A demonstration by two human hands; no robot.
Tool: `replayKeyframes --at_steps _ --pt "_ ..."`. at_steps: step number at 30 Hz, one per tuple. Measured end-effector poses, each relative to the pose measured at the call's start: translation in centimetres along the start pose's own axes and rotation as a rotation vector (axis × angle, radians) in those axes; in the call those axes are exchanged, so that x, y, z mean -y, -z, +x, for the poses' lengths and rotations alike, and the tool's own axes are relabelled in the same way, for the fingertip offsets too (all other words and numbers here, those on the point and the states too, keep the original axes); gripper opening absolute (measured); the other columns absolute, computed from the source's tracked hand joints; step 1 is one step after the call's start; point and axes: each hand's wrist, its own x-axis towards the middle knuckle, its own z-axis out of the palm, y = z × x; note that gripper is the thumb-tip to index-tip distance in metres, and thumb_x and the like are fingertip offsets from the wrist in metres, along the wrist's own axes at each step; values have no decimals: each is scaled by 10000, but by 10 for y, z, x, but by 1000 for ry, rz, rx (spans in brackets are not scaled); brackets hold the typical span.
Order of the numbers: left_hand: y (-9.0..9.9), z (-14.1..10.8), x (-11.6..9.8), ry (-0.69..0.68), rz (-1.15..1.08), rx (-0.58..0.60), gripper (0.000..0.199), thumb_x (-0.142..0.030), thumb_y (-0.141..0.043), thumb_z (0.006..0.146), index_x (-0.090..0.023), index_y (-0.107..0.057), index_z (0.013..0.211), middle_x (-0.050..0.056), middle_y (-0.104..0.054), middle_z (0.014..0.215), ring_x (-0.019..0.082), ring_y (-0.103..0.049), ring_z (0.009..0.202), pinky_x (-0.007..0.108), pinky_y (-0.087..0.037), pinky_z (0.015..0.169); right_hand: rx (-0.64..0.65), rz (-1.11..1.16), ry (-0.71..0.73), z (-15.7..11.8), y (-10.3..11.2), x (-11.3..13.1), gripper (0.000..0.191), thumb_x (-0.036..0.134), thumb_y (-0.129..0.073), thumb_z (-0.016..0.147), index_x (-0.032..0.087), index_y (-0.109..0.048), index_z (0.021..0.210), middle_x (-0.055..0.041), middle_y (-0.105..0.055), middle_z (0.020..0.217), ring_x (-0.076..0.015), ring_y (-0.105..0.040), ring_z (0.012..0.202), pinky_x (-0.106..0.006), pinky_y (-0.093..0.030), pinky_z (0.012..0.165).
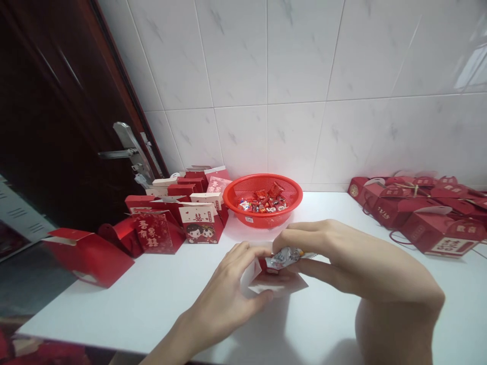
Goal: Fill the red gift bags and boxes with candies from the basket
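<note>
My left hand (232, 289) is wrapped round the side of an open paper candy box (279, 290), whose pale inside and raised flaps face me. Something red shows inside it. Over the box's mouth, my right hand (323, 253) pinches a silvery wrapped candy (285, 257) between thumb and fingers. The hands hide most of the box's outside. Just behind them stands a red plastic basket (262, 220) with several small wrapped candies (266, 200) in it.
At the left stand several upright red and white gift boxes (201, 228), with a red box (89, 256) near the table's left edge. Several red handled boxes (443, 225) are grouped at the right. A tiled wall (243, 137) backs the white table (152, 304); a dark door (68, 111) is left.
</note>
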Motion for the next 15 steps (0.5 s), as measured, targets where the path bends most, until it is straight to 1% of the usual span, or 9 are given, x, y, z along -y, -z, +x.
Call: replayKeyframes --at_steps 3,8,11,15 --pt "0 1 0 3 -14 -4 424 -168 -704 778 -299 -593 1165 12 -624 1114 229 -597 1032 332 -490 882 -34 -28 32 1 -1 0 165 127 -543 929 208 -650 1025 -47 -668 970 -150 -612 792 -237 -436 668" --pt "3 4 1 11 -44 -6 370 -180 -724 767 -287 -631 1109 6 -647 1081 225 -613 994 325 -498 865 -34 -89 70 8 -3 5 115 143 -550 922 198 -646 950 -44 -656 884 -155 -600 754 -244 -419 655" --pt "9 13 3 23 -100 -11 430 -179 -735 756 -291 -635 1158 6 -657 1159 238 -612 1070 335 -488 929 -69 -129 16 17 -6 3 119 113 -517 912 193 -605 924 -31 -639 851 -143 -572 711 -238 -383 616" --pt "18 29 8 83 -177 8 531 -192 -769 715 -275 -629 1220 27 -656 1251 276 -587 1172 390 -454 1027 -112 -206 -88 30 -15 -8 126 66 -502 868 190 -495 852 8 -591 776 -107 -481 608 -227 -278 537"
